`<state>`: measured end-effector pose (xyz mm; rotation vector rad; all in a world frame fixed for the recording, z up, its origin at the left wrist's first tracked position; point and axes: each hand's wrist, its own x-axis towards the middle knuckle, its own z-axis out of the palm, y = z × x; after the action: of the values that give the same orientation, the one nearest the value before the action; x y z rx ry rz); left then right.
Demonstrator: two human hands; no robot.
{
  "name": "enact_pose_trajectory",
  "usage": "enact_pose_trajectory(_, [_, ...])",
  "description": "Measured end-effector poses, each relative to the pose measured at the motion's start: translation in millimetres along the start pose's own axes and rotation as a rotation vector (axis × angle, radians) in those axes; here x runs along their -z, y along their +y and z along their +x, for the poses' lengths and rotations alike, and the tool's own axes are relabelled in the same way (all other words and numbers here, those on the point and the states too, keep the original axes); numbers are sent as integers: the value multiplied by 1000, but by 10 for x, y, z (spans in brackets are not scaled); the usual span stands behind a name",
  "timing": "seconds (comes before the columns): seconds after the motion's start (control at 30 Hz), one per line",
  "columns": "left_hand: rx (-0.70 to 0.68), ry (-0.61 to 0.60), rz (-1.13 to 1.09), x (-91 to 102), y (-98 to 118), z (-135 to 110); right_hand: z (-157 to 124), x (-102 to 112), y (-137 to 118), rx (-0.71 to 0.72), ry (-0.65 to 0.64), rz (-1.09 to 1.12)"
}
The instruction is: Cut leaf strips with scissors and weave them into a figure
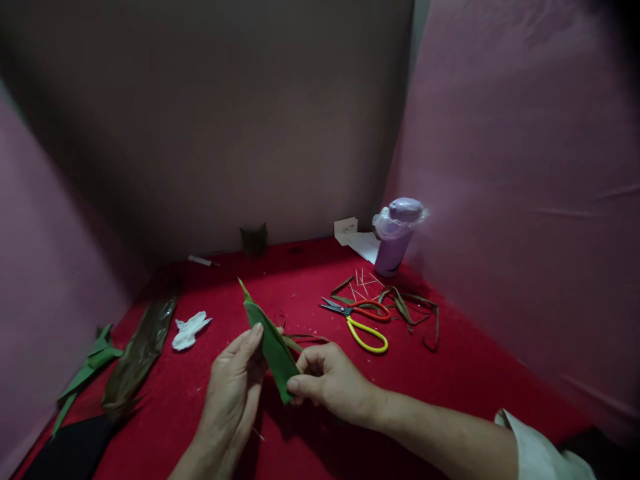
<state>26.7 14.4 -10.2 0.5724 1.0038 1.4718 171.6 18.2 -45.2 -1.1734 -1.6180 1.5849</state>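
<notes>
A folded green leaf is held between both hands above the red cloth, its pale pointed tip slanting up and away to the left. My left hand is closed on its left edge, thumb against the near face. Fingers of my right hand pinch the lower right end. Behind the leaf, thin brownish strips trail off to the right; whether they are joined to it I cannot tell. Beyond my right hand lie scissors with one red and one yellow handle, blades apart.
Toothpicks and dried leaf strips lie past the scissors. A purple cup stands at the back right beside white cards. Leftward are a crumpled tissue, a brown leaf bundle and green leaf pieces. Panels enclose three sides.
</notes>
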Motion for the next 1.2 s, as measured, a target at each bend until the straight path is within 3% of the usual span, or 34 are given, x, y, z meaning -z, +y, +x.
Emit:
enact_pose_trajectory(0.13, [-9, -9, 2, 7, 40, 16, -28, 1, 13, 66, 94, -123])
enact_pose_trajectory(0.23, [-21, 57, 11, 18, 75, 17, -76, 99, -148, 157, 74, -253])
enact_pose_trajectory(0.27, [-28, 86, 13, 23, 86, 17, -94, 174, -219, 242, 40, -380])
enact_pose_trajectory(0.33, [-30, 109, 31, 31, 106, 13, -127, 390, -335, 349, 134, -647])
enact_pose_trajectory(0.4, [-17, 116, 50, 30, 118, 1, -153, 662, -376, 236, 246, -971])
enact_pose_trajectory(0.5, [15, 83, 92, 17, 104, -34, -163, 1029, -286, 127, 281, -1120])
enact_pose_trajectory(0.6, [69, -17, 179, 16, 48, -74, -118, 1211, -153, 60, 227, -1203])
enact_pose_trajectory(0.83, [133, -112, 246, 82, -67, -89, -7, 1299, -259, 11, 85, -1158])
enact_pose_trajectory(1.03, [59, -51, 231, 68, 61, -44, -93, 1426, -494, 31, 39, -962])
enact_pose_trajectory(1.2, [69, -77, 329, 69, 87, 10, -222, 1323, -533, 94, -14, -689])
